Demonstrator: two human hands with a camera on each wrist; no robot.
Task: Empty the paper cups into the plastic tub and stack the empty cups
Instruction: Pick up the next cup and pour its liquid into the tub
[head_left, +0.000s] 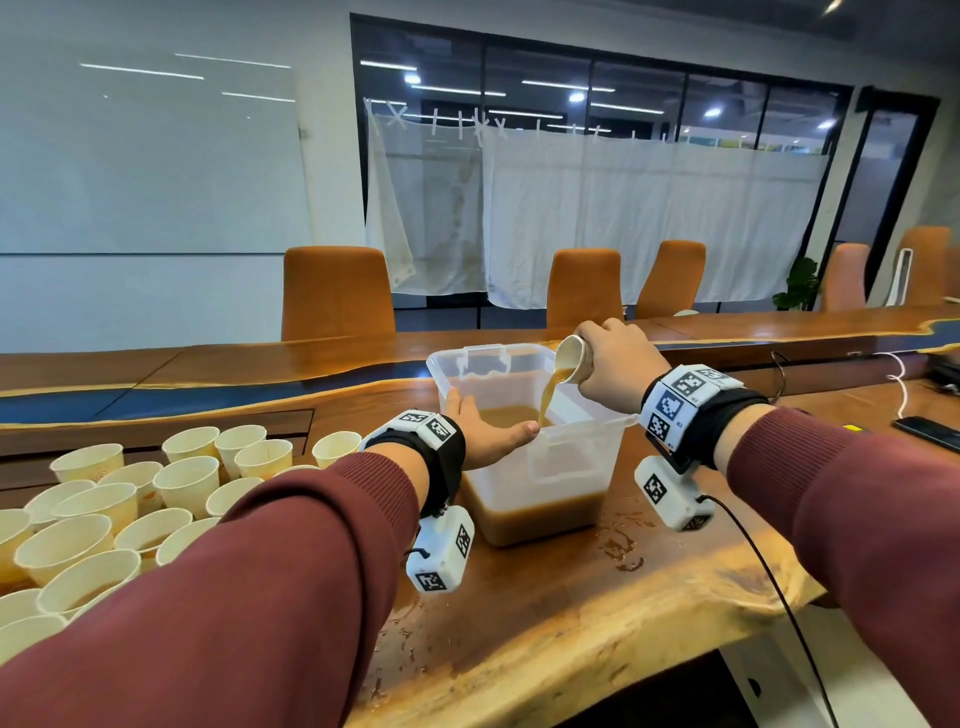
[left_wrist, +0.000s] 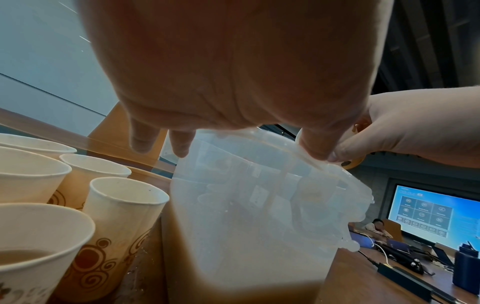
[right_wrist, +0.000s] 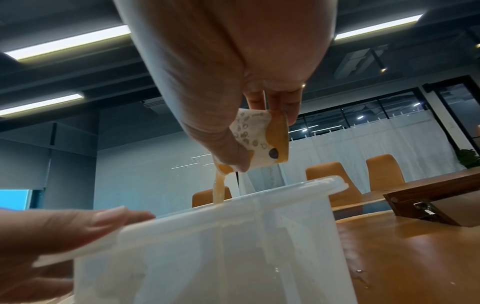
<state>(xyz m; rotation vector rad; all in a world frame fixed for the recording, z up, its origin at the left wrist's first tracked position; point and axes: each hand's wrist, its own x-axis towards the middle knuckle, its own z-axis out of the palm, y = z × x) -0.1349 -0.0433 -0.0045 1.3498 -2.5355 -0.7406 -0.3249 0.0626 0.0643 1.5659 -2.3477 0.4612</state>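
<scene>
One long wooden table (head_left: 571, 613) runs across the room, its near edge wet with brown splashes beside the tub. Behind it stand five orange chairs (head_left: 337, 291), and white cloth sheets (head_left: 649, 218) hang over the dark windows. On the table sits one translucent plastic tub (head_left: 566, 467), roughly a third full of brown liquid. To the left of the tub is a crowd of paper cups (head_left: 104, 519), about twenty in view from the head camera, all upright and touching or nearly touching one another; several hold brown liquid, and the exact count cannot be told because the left sleeve covers some. The left hand (head_left: 488, 431) lies against the tub's near left corner, its grip spread: fingers straight along the left wall, thumb laid flat on the near rim, as the right wrist view also shows. The right hand (head_left: 613, 364) is raised above the tub's right side, its grip wrapped round a single paper cup (head_left: 571, 358), thumb on one side and fingers on the other. That cup is tipped mouth-down to the left, and one thin brown stream (head_left: 548, 395) falls from its lip into the tub. One dark phone (head_left: 927, 431) lies on the table at the far right.
</scene>
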